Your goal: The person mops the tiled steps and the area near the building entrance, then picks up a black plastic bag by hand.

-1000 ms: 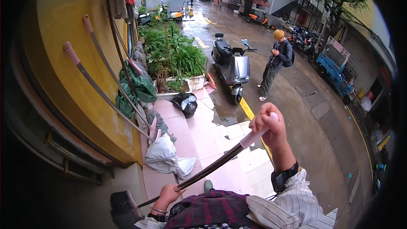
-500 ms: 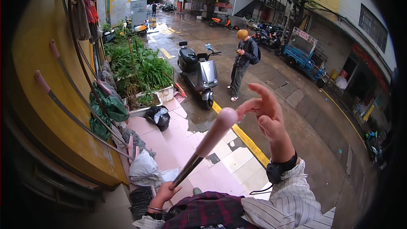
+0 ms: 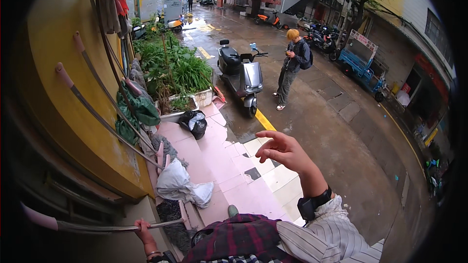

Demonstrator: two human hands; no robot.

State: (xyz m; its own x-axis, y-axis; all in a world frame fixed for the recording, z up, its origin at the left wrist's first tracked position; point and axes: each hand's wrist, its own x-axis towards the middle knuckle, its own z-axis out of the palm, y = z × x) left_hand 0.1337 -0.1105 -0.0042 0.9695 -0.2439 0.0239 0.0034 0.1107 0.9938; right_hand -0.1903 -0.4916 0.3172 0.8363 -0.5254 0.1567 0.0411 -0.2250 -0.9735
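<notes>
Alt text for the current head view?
A person's left hand grips a mop by its shaft; their empty right hand hovers, fingers part-curled, over pink and white tiles. A white sack or cloth and black bag lie ahead; beyond, a grey scooter stands beside another person outdoors.

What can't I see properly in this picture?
In the head view:
Pole in the left hand: its pink end fades into the dark rim.
Green shoe: mostly covered by plaid cloth.
Black bag: its sides hide what's deep inside.
Bystander: thing in hand, too small.
</notes>
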